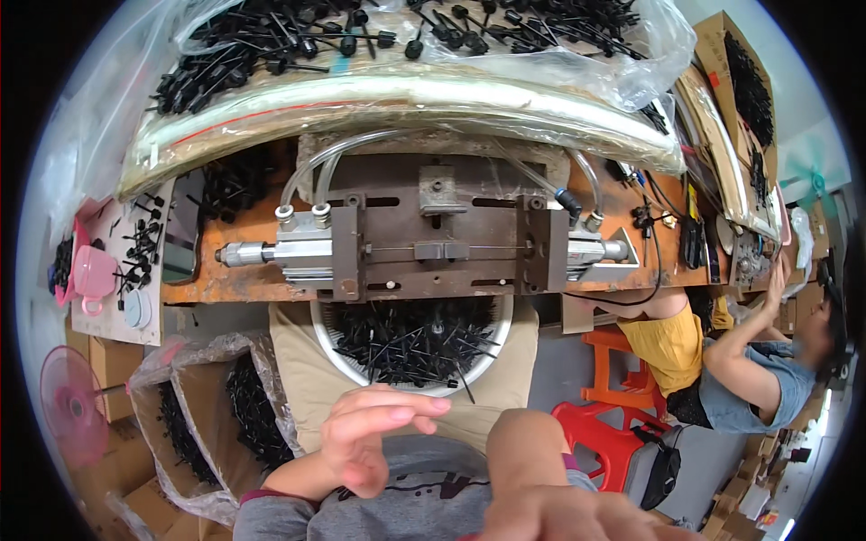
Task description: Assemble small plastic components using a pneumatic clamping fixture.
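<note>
Black parts (410, 347) lie heaped in the white bowl (324, 341), long axes pointing every way, just to the far side of the left hand (383, 426), the nearer one, fingers loosely parted, seemingly empty. Cropped, the right hand's (577, 520) state I cannot tell.

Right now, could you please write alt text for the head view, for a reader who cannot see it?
A person's left hand, seemingly empty, hovers near a white tub of black stemmed parts; the right hand is partly cut off by the lower edge. Beyond, a brown metal fixture sits on an orange bench; another person is at right.
</note>
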Available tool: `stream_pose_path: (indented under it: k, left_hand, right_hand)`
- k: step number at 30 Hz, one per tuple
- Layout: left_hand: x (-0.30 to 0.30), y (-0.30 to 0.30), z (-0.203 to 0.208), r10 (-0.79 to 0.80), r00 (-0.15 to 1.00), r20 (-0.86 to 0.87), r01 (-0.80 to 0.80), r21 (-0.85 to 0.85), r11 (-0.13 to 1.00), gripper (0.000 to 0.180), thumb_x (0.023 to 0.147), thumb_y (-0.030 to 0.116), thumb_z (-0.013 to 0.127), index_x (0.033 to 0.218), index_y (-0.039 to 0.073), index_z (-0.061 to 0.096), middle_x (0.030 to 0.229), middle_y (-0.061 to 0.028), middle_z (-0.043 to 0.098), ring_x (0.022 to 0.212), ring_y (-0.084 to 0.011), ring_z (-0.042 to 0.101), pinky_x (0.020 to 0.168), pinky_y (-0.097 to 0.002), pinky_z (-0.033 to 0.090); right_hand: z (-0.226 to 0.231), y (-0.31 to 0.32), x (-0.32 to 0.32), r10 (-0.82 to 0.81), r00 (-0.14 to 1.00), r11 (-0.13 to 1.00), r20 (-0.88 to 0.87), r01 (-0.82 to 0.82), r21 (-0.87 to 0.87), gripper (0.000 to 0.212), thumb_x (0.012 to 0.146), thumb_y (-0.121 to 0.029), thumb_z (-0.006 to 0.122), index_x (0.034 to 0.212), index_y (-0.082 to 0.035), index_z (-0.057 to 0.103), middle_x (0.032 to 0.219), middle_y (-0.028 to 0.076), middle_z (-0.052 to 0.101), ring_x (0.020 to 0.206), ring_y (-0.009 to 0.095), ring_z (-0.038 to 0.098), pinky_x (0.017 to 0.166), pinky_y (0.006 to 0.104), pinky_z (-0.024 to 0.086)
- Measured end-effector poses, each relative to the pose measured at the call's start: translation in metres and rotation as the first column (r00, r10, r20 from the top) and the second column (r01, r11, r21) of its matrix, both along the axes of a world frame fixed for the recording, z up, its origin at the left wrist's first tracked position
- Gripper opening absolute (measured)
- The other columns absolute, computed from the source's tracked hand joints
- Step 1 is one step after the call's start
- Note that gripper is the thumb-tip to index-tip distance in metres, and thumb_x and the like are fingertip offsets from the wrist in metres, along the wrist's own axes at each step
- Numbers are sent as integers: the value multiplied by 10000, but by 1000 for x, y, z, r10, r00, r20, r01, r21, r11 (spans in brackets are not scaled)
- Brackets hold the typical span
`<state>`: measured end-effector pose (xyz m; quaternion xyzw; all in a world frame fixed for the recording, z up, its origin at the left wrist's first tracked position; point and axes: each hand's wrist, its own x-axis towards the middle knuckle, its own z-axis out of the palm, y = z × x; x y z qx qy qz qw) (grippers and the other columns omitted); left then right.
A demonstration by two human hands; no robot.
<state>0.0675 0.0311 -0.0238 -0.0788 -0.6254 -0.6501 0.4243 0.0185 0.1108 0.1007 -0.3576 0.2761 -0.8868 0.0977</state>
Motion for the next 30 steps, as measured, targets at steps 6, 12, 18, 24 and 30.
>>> stream_pose_path:
  k: [6,12,18,24,30]
  left_hand:
    - [-10,0,-6,-50,997,-59,39,-166,985,654,1008,511,216,1128,-42,544,986,-225,675,593,-202,657,480,-275,510]
    - [-6,-1,-8,5,1000,-22,-11,-276,961,590,1010,497,257,1140,-11,528,997,-216,679,612,-206,657,488,-265,495]
    - [-10,-12,-5,14,1000,-10,-17,-379,925,563,1000,515,219,1259,52,411,947,-198,678,523,-188,640,436,-261,475]
    - [4,-25,-18,52,998,31,-39,-318,947,536,1005,467,331,1189,-7,501,993,-205,681,597,-179,645,518,-269,508]
    - [1,-20,-19,-5,999,39,14,-246,969,433,983,348,457,1223,-13,462,989,-214,680,584,-185,638,536,-277,521]
  right_hand:
    - [21,26,2,-42,997,999,-64,40,-19,425,1004,-313,396,1398,-154,390,1431,-22,416,1321,30,296,953,312,431]
    - [-20,59,-26,-611,163,360,-775,929,-88,490,980,-288,387,1447,-156,316,1501,-1,306,1374,109,246,1051,376,316]
    - [-94,44,-80,-317,165,728,-934,674,-127,495,861,-192,500,1332,-73,403,1379,150,414,1232,273,394,990,455,354]
    - [-66,2,-143,-315,64,649,-947,743,-165,501,742,-96,612,1217,10,491,1257,301,522,1091,437,543,928,535,392]
    - [6,-81,-224,-207,178,379,-962,921,89,142,799,-136,686,899,-40,654,863,69,632,773,217,560,689,325,454]
